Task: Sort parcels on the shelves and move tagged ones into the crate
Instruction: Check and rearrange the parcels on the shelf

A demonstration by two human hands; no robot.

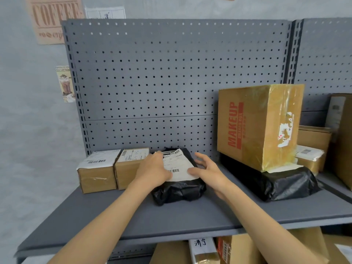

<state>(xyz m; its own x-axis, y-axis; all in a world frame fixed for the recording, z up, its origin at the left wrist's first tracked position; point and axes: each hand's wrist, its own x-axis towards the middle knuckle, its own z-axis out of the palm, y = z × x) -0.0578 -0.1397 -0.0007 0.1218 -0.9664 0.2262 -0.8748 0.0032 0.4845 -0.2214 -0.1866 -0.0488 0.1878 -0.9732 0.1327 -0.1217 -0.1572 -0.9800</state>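
Both hands on black parcel (178, 191), label (176, 166) pt. hidden

Single head view, looking forward-down, close to grey shelf (171, 216).

I'm looking at a parcel stockroom, grey pegboard shelving (152, 82), labelled cartons (97, 171) and black mailers (179, 191) on the shelf (171, 220); coffee posters (55, 18) on the wall

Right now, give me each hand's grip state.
Left hand: fingers rest on the black parcel, grip unclear.
Right hand: open, thumb on its label.
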